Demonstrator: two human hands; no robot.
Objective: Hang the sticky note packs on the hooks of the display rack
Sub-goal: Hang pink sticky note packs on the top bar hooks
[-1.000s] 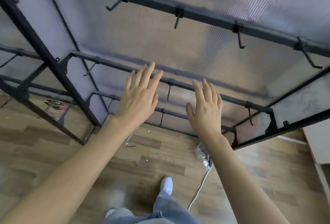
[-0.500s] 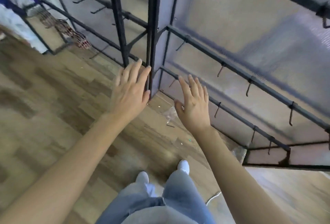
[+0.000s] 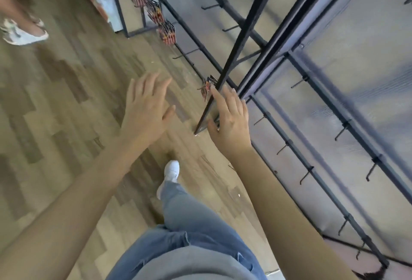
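the sticky note packs (image 3: 166, 32) i can see are small red-and-black ones, 3 in a row on hooks along a low rail of the display rack (image 3: 283, 34), well away from me. 1 more pack (image 3: 209, 84) hangs nearer, beside the rack's slanted black post (image 3: 223, 74). it sits just beyond the fingertips of my right hand (image 3: 230, 121). more hooks (image 3: 298, 82) stick out from the rails that cross the translucent panels on my right.

neither of my hands has hold of anything. my right hand is flat, fingers straight and close together, held up in front of the foot of the post. i cannot tell whether it touches the metal. my left hand (image 3: 146, 105) is out over the wood floor (image 3: 62, 101), fingers spread and relaxed, well apart from the rack.

below my arms are my blue jeans (image 3: 200, 224) and 1 white shoe (image 3: 171, 169). another person's foot (image 3: 24, 32) in a pale sandal stands on the floor at the far left.
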